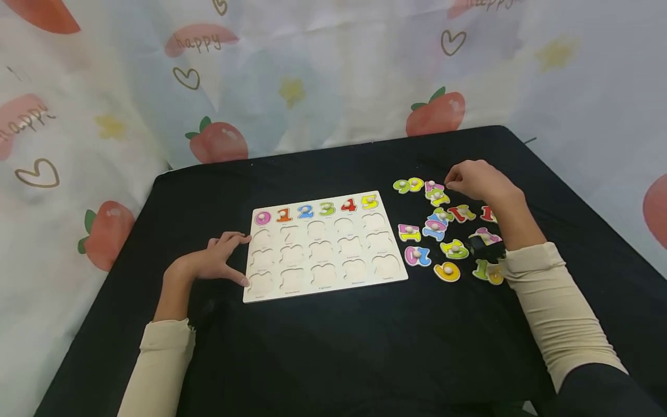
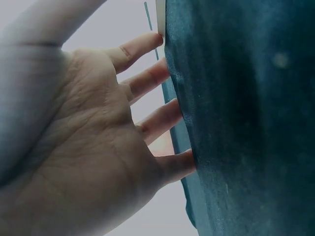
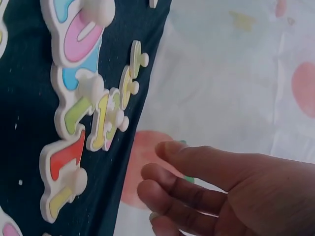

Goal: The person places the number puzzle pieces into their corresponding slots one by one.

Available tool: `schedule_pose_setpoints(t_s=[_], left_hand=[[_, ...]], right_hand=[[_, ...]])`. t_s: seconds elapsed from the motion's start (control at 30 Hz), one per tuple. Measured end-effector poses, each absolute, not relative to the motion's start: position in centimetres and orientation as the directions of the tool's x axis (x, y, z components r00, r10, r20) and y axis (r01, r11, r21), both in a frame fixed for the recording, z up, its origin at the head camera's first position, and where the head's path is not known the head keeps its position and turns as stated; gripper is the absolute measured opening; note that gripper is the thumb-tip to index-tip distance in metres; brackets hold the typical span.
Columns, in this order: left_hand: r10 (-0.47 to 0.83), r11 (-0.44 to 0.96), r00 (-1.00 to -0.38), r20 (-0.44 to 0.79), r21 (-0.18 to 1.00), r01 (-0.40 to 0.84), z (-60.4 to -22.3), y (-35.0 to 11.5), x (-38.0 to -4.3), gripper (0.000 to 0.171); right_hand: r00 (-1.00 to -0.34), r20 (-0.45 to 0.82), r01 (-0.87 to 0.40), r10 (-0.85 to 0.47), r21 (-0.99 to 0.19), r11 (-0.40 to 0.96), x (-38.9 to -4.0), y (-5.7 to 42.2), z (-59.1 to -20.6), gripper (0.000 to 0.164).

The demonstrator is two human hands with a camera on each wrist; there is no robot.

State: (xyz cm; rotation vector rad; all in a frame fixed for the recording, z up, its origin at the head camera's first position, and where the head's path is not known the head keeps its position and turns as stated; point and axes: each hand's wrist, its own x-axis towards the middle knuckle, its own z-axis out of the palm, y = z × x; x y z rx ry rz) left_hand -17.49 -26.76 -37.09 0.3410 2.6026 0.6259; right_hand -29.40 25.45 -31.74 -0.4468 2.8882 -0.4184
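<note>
A white wooden number puzzle board [image 1: 325, 288] lies on the black cloth, with knobbed numbers 0 to 5 in its top row and bare recesses below. My left hand [image 1: 213, 260] rests at the board's left edge, its fingers spread and extended, as the left wrist view also shows. To the right of the board lie several loose knobbed number pieces, among them a green one [image 1: 402, 186] and a red-and-yellow one [image 3: 61, 167]. Over their far side hovers my right hand [image 1: 479, 179]; in the right wrist view its thumb and loosely bent fingers [image 3: 162, 191] hold nothing visible.
Several number pieces overlap, including a blue-and-pink one [image 1: 435, 227]. An orange piece [image 1: 447, 271] lies nearest the front. A black wrist device [image 1: 486, 249] sits by the right cuff. Behind the table [image 1: 333, 359] hangs a printed curtain [image 1: 333, 75].
</note>
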Motion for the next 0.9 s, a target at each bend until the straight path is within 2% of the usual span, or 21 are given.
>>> schedule_pose_setpoints(t_s=[0.37,0.9], left_hand=[[0.325,0.857,-0.885,-0.333,0.500,0.126,-37.5,-27.8,-16.6,0.110],[0.333,0.868,-0.881,-0.336,0.474,0.147,-37.3,-27.5,-17.4,0.109]], right_hand=[[-0.921,-0.196,-0.272,-0.337,-0.295,0.916,-30.1,24.9,-31.7,0.023],[-0.906,-0.143,-0.344,-0.399,-0.303,0.889,-29.7,23.6,-32.7,0.028]])
